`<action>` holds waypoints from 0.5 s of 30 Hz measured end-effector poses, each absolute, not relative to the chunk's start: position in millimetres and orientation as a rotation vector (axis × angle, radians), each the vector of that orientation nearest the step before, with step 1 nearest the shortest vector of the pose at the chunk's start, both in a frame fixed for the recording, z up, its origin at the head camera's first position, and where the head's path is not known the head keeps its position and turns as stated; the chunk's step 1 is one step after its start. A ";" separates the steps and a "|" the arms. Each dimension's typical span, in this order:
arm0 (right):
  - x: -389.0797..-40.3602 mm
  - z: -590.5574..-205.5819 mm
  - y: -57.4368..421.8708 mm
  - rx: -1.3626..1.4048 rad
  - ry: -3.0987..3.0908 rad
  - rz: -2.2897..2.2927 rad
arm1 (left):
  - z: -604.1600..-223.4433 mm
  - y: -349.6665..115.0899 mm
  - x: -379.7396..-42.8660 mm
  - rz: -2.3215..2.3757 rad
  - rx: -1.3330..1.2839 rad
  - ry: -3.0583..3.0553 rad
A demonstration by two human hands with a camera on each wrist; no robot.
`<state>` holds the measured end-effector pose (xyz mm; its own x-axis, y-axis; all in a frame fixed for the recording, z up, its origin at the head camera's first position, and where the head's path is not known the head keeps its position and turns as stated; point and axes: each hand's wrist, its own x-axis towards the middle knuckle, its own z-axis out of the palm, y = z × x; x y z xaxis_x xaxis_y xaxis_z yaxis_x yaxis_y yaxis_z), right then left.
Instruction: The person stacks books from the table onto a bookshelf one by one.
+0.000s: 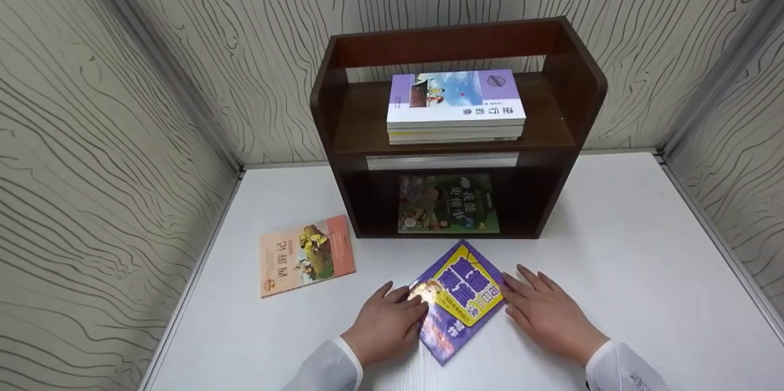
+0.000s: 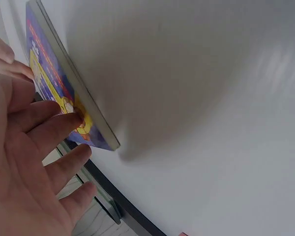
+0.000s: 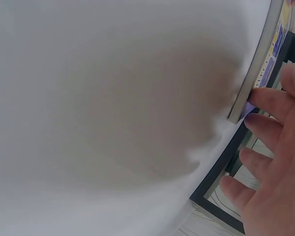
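Note:
A purple and yellow book (image 1: 468, 287) lies face up and turned at an angle on the white table, in front of the bookshelf. My left hand (image 1: 387, 326) touches its left side, with the fingertips over the cover. In the left wrist view those fingers are relaxed against the book (image 2: 56, 78), not wrapped round it. On the other side, my right hand (image 1: 551, 317) touches the right edge with fairly straight fingers. The right wrist view shows the right hand's index finger (image 3: 273, 102) at the book's corner.
A dark brown two-tier bookshelf (image 1: 588, 91) stands behind. Its upper shelf carries a stack of books (image 1: 456, 100); a green book (image 1: 450, 204) lies in the lower compartment. To the left, a pink and orange book (image 1: 306, 256) lies on the table (image 1: 649, 244). Wood-patterned panels (image 1: 275, 60) enclose the table.

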<state>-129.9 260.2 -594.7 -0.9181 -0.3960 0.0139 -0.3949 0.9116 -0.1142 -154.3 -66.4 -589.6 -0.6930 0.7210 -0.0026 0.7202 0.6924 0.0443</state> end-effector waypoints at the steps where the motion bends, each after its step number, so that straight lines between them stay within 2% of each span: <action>1: -127.2 -594.4 260.7 -0.629 3.062 -0.189 | -590.3 -65.2 -157.6 0.056 1.205 2.881; 15: -108.5 -594.1 252.0 -0.464 3.006 -0.215 | -599.0 -40.2 -190.9 0.017 0.934 2.952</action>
<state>-108.5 252.0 -594.1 -0.9495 -0.3059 -0.0697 -0.2929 0.9438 -0.1530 -190.9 -40.2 -599.0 -0.8170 0.5752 -0.0398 0.5747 0.8180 0.0243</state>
